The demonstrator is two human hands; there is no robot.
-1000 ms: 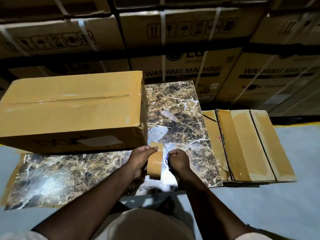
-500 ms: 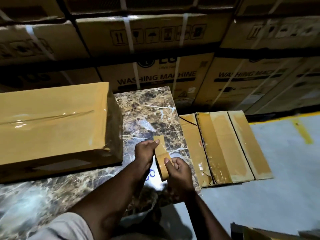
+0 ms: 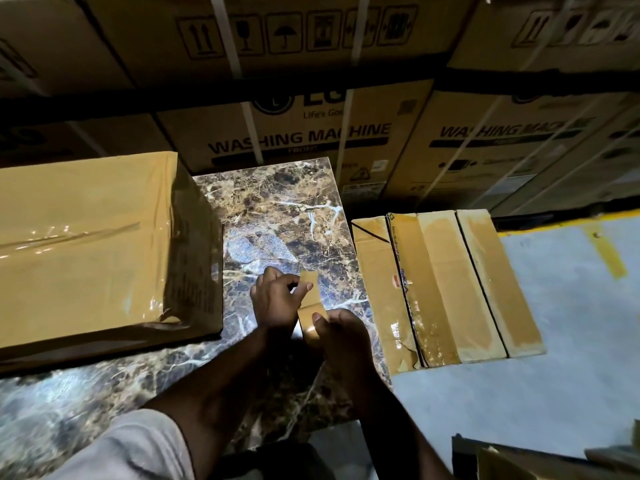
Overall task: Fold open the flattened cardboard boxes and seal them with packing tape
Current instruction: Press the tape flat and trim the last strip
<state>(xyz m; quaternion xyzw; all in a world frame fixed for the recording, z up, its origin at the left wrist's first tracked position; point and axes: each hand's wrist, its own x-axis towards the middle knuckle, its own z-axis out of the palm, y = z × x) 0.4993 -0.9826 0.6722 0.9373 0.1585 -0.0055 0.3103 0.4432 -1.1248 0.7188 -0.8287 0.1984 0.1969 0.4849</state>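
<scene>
A short strip of brown packing tape (image 3: 309,303) stretches between my hands above the marbled table (image 3: 277,209). My left hand (image 3: 275,299) pinches its far end with curled fingers. My right hand (image 3: 341,336) grips its near end, thumb pressed on the tape; whether a roll sits under that hand is hidden. A sealed cardboard box (image 3: 90,244) with glossy tape along its top seam stands on the table at the left. Flattened cardboard boxes (image 3: 446,285) lie in a stack on the floor to the right of the table.
Large washing-machine cartons (image 3: 298,140) stacked in rows form a wall behind the table. Grey floor (image 3: 571,341) with yellow line marks spreads to the right. Another piece of cardboard (image 3: 540,462) shows at the bottom right corner.
The view has swung right and closer, so the sealed box has slid leftward in frame. My hands have drawn together on the tape strip, which now slants between them.
</scene>
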